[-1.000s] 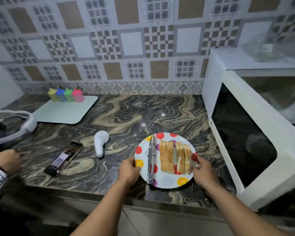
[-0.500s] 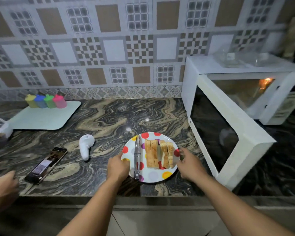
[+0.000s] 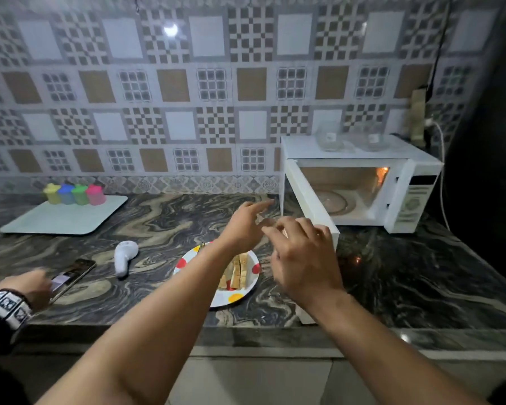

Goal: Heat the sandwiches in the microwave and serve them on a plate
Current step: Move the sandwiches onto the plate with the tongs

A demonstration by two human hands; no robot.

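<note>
A white plate with coloured dots (image 3: pixel 240 296) lies on the marble counter near its front edge, carrying sliced sandwiches (image 3: pixel 240 270) and metal tongs (image 3: pixel 200 247) mostly hidden by my left forearm. My left hand (image 3: pixel 244 226) hovers above the plate, fingers stretched out toward the microwave, holding nothing. My right hand (image 3: pixel 304 258) is raised beside it with loosely spread fingers, also holding nothing. The white microwave (image 3: pixel 403 197) stands at the right with its door (image 3: pixel 307 200) swung open, its inside lit and a glass turntable (image 3: pixel 332 201) showing.
Another person's hand (image 3: pixel 31 285) with a patterned wristband touches a phone (image 3: pixel 70 277) at the left. A white handheld device (image 3: pixel 123 257) lies beside it. Several coloured cups (image 3: pixel 73 194) stand on a pale board (image 3: pixel 65 216). Glass bowls (image 3: pixel 351 138) sit atop the microwave.
Both my hands have let go of the plate's rim and risen above it toward the microwave. The view has pulled back and up. The other person's hand reached the phone.
</note>
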